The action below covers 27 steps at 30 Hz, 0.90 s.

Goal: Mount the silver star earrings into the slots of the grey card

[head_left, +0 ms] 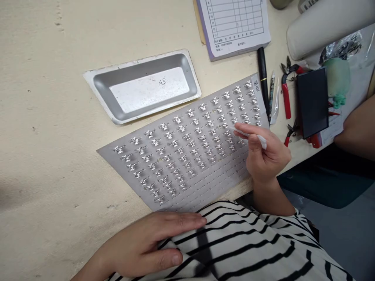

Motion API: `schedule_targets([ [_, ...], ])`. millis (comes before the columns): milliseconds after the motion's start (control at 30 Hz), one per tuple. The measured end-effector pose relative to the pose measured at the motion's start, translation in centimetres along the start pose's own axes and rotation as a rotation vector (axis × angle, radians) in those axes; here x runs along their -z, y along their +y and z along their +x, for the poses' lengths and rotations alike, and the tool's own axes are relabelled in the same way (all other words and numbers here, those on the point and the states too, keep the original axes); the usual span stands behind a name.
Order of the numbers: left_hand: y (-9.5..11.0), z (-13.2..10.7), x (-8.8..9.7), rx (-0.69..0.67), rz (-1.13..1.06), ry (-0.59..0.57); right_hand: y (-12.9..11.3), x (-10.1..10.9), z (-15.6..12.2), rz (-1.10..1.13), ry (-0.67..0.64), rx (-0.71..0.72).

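My right hand (pixel 265 154) is closed on a slim white tool (pixel 261 141), whose thin tip reaches out past the fingertips; its exact kind is unclear. That tip lies over a grey board (pixel 205 191) covered with rows of small shiny silver pieces (pixel 181 128). Along the board's near side, several rows of slots show no pieces. My left hand (pixel 155 242) rests on the striped shirt (pixel 234 242), fingers stretched out and holding nothing, just below the board's near edge.
Beyond the board lies a shallow metal tray (pixel 149 88). A form pad (pixel 234 27) is at the back, with a black pen (pixel 263 78) beside it. On the right are red-handled pliers (pixel 286 95), a dark phone-like slab (pixel 312 102), a white roll (pixel 331 25) and someone's bare limb (pixel 359 128).
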<state>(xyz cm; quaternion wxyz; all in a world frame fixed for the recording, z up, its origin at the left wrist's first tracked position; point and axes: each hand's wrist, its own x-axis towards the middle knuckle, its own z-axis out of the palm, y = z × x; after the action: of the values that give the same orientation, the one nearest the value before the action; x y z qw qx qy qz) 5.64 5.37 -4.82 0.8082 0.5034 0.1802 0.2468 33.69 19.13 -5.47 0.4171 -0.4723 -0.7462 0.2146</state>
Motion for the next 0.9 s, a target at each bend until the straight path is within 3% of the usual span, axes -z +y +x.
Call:
schedule_targets([
  [367, 0.24, 0.20, 0.13, -0.020, 0.001, 0.011, 0.08, 0.07, 0.10, -0.036, -0.018, -0.002],
  [667, 0.19, 0.20, 0.03, -0.008, 0.020, 0.005, -0.39, 0.15, 0.23, -0.008, 0.076, 0.037],
  [900, 0.32, 0.15, 0.02, -0.001, 0.022, 0.019, -0.25, -0.42, 0.51, 0.028, 0.003, 0.020],
])
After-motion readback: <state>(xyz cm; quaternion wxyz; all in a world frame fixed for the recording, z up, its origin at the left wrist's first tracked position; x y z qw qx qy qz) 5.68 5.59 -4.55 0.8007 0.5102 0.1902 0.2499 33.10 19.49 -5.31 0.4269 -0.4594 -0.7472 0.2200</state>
